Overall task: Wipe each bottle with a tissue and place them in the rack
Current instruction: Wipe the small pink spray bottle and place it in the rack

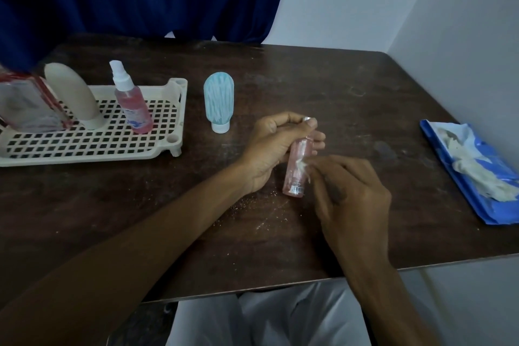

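Left hand (276, 146) grips small pink bottle (297, 168) over worktop (365, 87). Right hand (351, 191) pinches tissue (303, 167) against it. Rack (92, 143) far left.

Bare forearms, bare hands, pale trousers.

The left forearm (146, 236) and the right forearm (393, 298) are uncovered along all the length that shows, each narrowing towards the wrist. The left hand (269, 149) and the right hand (351, 194) are bare too. A dark greyish patch, smudge or shadow, lies on the back of the right hand near the base of the index finger. At the bottom of the view, pale grey-white fabric trousers (280, 320) cover the lap, softly creased, with a shaded fold between the two legs.
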`<action>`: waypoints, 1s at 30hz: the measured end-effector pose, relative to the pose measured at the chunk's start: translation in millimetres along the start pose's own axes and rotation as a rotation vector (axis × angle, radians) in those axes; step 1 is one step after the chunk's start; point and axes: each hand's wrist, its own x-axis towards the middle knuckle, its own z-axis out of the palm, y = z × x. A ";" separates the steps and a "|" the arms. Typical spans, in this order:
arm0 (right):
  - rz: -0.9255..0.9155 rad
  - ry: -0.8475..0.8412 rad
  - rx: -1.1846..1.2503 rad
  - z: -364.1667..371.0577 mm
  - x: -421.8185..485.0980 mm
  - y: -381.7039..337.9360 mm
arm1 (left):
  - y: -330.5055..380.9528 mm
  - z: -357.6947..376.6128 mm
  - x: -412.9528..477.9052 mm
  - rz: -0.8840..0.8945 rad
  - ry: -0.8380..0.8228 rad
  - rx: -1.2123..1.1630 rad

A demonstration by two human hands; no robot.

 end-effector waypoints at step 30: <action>-0.062 -0.101 -0.041 -1.8 2.9 -5.9 | 3.2 -1.2 0.0 -0.033 0.039 -0.022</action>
